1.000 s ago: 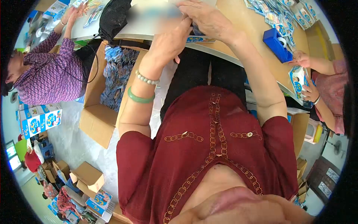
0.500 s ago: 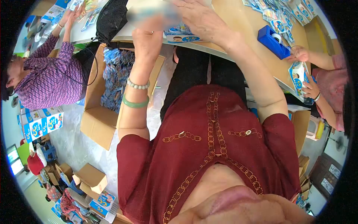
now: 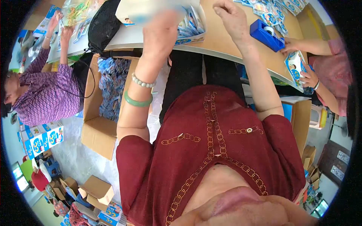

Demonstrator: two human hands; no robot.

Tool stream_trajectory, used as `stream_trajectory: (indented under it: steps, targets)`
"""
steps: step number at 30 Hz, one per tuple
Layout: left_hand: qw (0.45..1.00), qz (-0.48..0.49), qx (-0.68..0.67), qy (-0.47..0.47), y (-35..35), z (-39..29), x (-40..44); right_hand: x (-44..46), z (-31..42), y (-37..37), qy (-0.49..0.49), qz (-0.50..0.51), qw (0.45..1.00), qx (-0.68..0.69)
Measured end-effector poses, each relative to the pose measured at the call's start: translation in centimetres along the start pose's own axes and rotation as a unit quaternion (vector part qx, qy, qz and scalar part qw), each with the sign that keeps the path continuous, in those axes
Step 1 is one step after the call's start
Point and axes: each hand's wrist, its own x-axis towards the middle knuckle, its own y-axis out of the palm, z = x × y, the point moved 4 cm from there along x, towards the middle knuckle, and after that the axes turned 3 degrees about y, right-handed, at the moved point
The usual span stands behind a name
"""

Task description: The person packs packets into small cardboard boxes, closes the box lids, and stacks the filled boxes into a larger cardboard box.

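The left hand (image 3: 160, 39) hangs over the near left side of the packet box (image 3: 190, 39), whose open top faces up at the table's near edge; it probably sits there to be within easy reach of both hands. A smear covers the left fingertips, so whether they pinch or press on anything I cannot tell, though a white printed panel (image 3: 130, 9) lies just beyond and to the left of them. Slim packets (image 3: 193, 19) stand in the box to the right of that hand, most leaning on edge, which seems to let them fit in a row. The right hand (image 3: 233, 20) is apart from the box, just to its right, with fingers loosely bent and nothing seen in them. Near this hand, on its right, a blue tape dispenser (image 3: 267, 35) rests on the pale wooden table (image 3: 226, 47), and loose packets (image 3: 269, 13) heap beyond it. Well left of the left hand lie a black mesh bag (image 3: 103, 28) and, below table height, an open carton (image 3: 98, 137). Co-workers flank both sides: one in a purple patterned top (image 3: 49, 94), another, farther right, gripping a blue-and-white box (image 3: 295, 67).
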Motion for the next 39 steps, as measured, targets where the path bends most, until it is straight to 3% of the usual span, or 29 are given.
stream_trajectory:
  steps: [2,4,6,7,8,9,10,11,12,13,16,18,20,22,23,26,27,30,32,35,37,39]
  targets:
    - [0.999,0.016,0.023,0.030,1.4,0.1,0.6,-1.0,-2.7,-0.2,0.081,-0.010,0.995,-0.063]
    - [0.994,0.053,0.084,0.054,2.8,0.0,1.4,-1.6,-2.5,0.8,0.063,-0.027,0.989,-0.131]
    - [0.977,0.139,0.111,0.113,3.7,-0.8,2.0,-3.1,0.1,1.8,0.037,-0.069,0.996,-0.031]
    - [0.968,0.192,0.125,0.104,4.8,0.2,1.6,-2.7,-1.5,2.9,-0.097,-0.040,0.978,-0.178]
    - [0.949,0.251,0.142,0.128,5.8,1.8,0.8,-2.6,-3.1,3.8,-0.236,-0.049,0.919,-0.311]
    - [0.947,0.269,0.136,0.114,6.0,2.4,0.5,-1.8,-2.6,3.6,-0.110,-0.005,0.976,-0.185]
    - [0.956,0.279,0.058,0.066,5.8,2.5,0.5,-2.1,-1.2,3.2,-0.098,-0.029,0.992,-0.072]
    - [0.962,0.269,0.052,0.016,6.4,4.4,0.1,-2.1,-0.7,3.1,-0.175,-0.081,0.971,-0.137]
    - [0.966,0.255,-0.026,-0.025,6.1,2.8,0.8,-1.7,-2.2,3.6,-0.138,-0.079,0.985,-0.071]
    - [0.977,0.211,-0.017,-0.025,5.1,2.0,0.1,-2.7,-0.9,2.9,-0.113,-0.047,0.991,-0.062]
    - [0.983,0.171,0.033,0.053,4.3,2.7,0.0,-3.3,0.2,3.6,-0.175,-0.061,0.962,-0.200]
    - [0.966,0.254,0.045,0.024,4.4,2.2,0.1,-3.9,0.8,3.7,-0.196,-0.071,0.952,-0.226]
    - [0.973,0.226,0.029,0.026,4.9,1.4,0.1,-4.0,1.1,3.4,-0.168,-0.072,0.957,-0.226]
    - [0.970,0.236,0.050,-0.037,4.4,0.6,0.1,-3.7,1.4,3.8,-0.109,-0.007,0.957,-0.269]
    - [0.972,0.214,0.091,-0.012,4.9,1.7,-0.5,-3.3,1.3,4.1,-0.082,0.016,0.957,-0.278]
    - [0.962,0.249,0.103,-0.035,4.9,1.4,-1.0,-3.2,1.5,4.5,-0.088,0.032,0.945,-0.314]
    - [0.974,0.194,0.104,0.052,5.3,2.5,-1.4,-3.1,1.2,4.9,-0.094,0.028,0.945,-0.313]
    - [0.971,0.209,0.113,0.007,5.2,1.6,-1.9,-2.9,0.3,5.5,-0.028,0.009,0.956,-0.292]
    - [0.969,0.220,0.111,0.028,5.2,0.9,-2.0,-2.8,0.7,6.0,-0.023,0.023,0.927,-0.373]
    - [0.970,0.235,0.053,-0.027,4.8,-0.4,-1.6,-3.7,3.1,5.3,-0.055,-0.026,0.894,-0.443]
    - [0.972,0.211,-0.070,-0.070,4.7,0.2,-1.7,-3.2,3.1,5.4,-0.069,-0.013,0.907,-0.416]
    - [0.975,0.212,-0.064,-0.026,5.1,2.2,-2.2,-2.6,2.6,5.4,-0.079,-0.001,0.917,-0.390]
